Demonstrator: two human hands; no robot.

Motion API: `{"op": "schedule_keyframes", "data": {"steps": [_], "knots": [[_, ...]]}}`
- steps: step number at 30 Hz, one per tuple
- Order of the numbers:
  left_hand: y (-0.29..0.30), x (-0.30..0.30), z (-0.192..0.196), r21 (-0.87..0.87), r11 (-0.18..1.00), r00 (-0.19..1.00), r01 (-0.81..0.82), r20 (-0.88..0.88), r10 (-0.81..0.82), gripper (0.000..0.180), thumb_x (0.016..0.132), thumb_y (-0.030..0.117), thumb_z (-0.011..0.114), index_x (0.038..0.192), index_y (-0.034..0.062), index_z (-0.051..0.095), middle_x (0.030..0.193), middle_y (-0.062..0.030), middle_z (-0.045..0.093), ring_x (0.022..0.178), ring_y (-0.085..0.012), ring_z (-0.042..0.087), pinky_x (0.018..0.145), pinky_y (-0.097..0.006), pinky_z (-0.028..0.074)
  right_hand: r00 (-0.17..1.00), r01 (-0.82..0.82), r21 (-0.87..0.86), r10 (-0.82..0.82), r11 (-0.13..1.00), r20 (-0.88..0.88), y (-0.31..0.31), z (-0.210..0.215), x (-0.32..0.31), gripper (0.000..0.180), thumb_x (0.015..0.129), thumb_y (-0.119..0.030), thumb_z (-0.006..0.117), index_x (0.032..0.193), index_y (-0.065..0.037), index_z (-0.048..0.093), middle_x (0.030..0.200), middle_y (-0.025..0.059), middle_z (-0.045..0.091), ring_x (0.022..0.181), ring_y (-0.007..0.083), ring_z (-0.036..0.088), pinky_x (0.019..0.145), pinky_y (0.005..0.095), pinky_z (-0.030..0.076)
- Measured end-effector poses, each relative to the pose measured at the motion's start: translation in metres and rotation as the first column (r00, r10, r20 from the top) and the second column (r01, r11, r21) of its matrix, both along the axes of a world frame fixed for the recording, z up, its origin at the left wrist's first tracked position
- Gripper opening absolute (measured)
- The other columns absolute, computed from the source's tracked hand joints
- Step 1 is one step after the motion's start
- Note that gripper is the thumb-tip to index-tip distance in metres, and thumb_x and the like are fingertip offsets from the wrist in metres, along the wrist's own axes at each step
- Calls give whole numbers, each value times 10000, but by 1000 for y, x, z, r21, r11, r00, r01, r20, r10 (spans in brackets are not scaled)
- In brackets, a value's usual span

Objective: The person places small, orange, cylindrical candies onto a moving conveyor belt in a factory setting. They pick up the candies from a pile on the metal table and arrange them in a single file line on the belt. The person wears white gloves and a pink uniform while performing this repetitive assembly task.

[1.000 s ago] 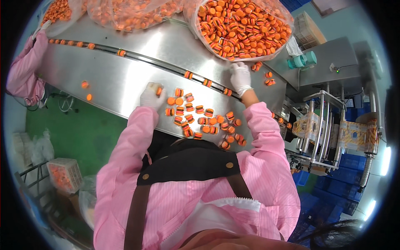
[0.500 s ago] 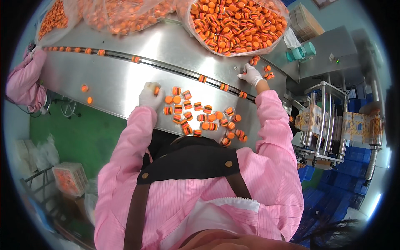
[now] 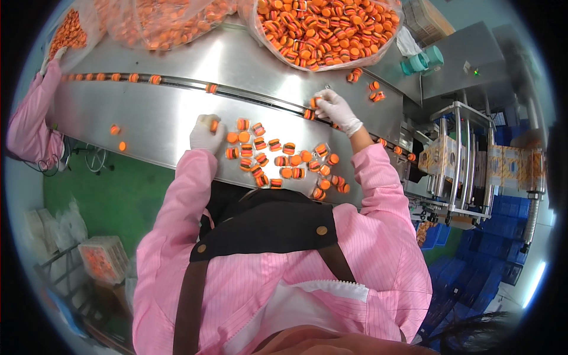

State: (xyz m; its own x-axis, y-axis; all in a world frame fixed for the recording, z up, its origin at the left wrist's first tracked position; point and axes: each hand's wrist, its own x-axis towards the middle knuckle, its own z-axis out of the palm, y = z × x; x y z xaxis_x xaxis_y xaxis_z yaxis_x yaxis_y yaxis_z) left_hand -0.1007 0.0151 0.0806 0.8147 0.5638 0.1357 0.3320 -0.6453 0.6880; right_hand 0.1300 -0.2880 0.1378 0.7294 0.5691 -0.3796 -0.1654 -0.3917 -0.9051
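While the gloved right hand (image 3: pixel 336 109) pinches one sweet (image 3: pixel 315 102) at the belt groove (image 3: pixel 260 97), the left hand (image 3: pixel 206 134) curls over another sweet (image 3: pixel 213 125) at the loose pile's (image 3: pixel 284 161) left edge, the pile lying between both hands, nearer the left.

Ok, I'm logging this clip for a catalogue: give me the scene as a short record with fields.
setting: steel table with a curved conveyor track
left hand: gloved, on an orange sweet at the pile's left edge
right hand: gloved, at the track, fingers on a sweet
pile: loose sweets in front of the person
bag: full of sweets, beyond the track
other person: pink sleeve, far left
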Motion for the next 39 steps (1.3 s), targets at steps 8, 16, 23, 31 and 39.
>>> {"op": "schedule_keyframes", "data": {"steps": [8,16,23,31,39], "knots": [[-3,0,5,17,1000,999,11,39,-11,144,814,181,648,930,96,656,944,-112,593,865,-297,604,781,-376,489,886,-18,-302,155,953,437,6,2,-7,305,845,-247,648,969,32,648,897,168,667,891,230,648,820,329,492],[1,4,-5,73,997,998,31,44,-35,182,827,235,635,955,110,667,974,-97,603,820,-285,632,756,-362,511,575,547,-437,59,714,816,-40,-15,101,301,858,-262,600,1105,-91,583,1122,214,573,1044,390,576,885,463,475],[2,7,-14,109,993,997,35,60,-41,175,820,215,641,944,93,666,961,-111,602,841,-290,627,769,-367,509,485,611,-381,52,694,873,-49,-44,115,288,810,-262,654,961,-24,596,893,221,625,911,384,597,795,446,484],[2,5,-13,85,996,997,17,75,-24,150,818,209,646,923,103,662,968,-107,597,859,-294,610,767,-381,494,757,411,-239,-183,879,627,-31,6,25,361,784,-338,679,772,13,597,728,206,620,738,337,639,706,396,495],[3,6,-19,105,994,997,30,69,-38,160,817,211,649,940,109,660,975,-104,596,865,-293,609,780,-375,493,634,300,-554,272,777,724,-50,-17,-47,388,773,-404,718,752,-38,589,742,144,573,768,327,576,728,428,469]]}}
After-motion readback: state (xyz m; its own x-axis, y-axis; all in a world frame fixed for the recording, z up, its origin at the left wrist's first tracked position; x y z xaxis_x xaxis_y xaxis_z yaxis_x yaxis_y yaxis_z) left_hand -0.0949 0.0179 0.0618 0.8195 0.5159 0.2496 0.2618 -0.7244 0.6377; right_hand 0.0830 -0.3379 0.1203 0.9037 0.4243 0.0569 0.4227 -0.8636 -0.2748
